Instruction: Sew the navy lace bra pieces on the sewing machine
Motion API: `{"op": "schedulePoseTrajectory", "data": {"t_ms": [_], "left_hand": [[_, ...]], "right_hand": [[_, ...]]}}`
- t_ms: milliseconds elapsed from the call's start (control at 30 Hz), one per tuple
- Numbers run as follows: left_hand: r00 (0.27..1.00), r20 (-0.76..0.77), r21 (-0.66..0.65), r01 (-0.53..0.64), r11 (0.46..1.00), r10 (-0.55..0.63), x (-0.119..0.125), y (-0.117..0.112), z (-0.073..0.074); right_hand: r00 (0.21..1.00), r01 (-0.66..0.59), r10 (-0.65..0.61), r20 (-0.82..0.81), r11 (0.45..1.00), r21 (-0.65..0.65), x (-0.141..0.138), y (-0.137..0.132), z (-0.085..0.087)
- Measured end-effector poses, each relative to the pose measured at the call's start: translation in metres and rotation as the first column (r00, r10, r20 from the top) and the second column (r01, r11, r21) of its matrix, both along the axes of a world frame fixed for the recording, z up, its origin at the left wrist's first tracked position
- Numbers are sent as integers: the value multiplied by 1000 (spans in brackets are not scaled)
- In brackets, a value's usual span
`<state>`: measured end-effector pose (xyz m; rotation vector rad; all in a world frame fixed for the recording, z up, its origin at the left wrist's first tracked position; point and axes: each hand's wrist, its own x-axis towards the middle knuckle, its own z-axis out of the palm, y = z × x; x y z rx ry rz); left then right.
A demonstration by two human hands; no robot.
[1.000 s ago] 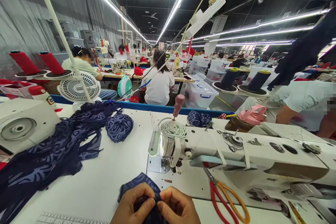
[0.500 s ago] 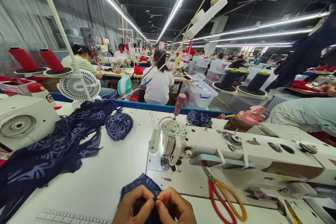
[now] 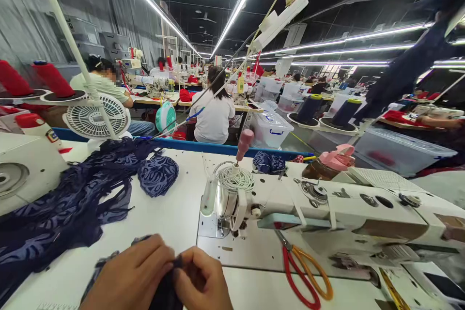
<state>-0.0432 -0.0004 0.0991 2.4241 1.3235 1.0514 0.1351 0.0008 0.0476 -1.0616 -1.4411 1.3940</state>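
Observation:
Both hands pinch a piece of dark navy patterned fabric (image 3: pixel 165 293) low in the view, in front of the sewing machine (image 3: pixel 232 203). My left hand (image 3: pixel 132 276) is closed on it with the back of the hand turned up, hiding much of the cloth. Close beside it, my right hand (image 3: pixel 201 278) grips the edge between thumb and fingers. More of the cloth shows to the left of my left hand. A round stack of navy patterned pieces (image 3: pixel 158 174) lies beyond the hands.
Scissors (image 3: pixel 303 271) with red and orange handles lie right of the hands. A heap of navy fabric strips (image 3: pixel 72 198) covers the table's left side. A white fan (image 3: pixel 97 116) and a pink-lidded bottle (image 3: pixel 332 161) stand farther back. Other people sit at machines beyond.
Both hands have moved left with the fabric, away from the machine. My left hand has turned its back upward. The whole view has shifted slightly.

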Motion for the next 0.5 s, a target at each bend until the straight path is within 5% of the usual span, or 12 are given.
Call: {"op": "schedulePoseTrajectory", "data": {"t_ms": [67, 133, 233, 333, 400, 500], "left_hand": [[999, -32, -269, -4, 963, -5, 21, 25, -7], [999, -1, -438, 34, 898, -39, 42, 47, -22], [997, 33, -505, 82, 859, -75, 63, 66, -48], [996, 32, -521, 92, 849, -88, 65, 71, -63], [995, 34, -532, 93, 842, -89, 60, 70, -67], [995, 58, -555, 98, 826, -79, 52, 70, -70]], "right_hand": [[985, -36, 27, 171, 998, 47, 25, 14, -11], [893, -58, -65, 445, 965, 257, 51, 27, -21], [584, -220, -354, 730, 797, 562, 75, 46, -31], [299, -336, -450, 841, 775, 534, 81, 56, -39], [294, -367, -419, 859, 781, 506, 85, 52, -45], [436, -410, -331, 837, 755, 512, 103, 34, -53]]}}
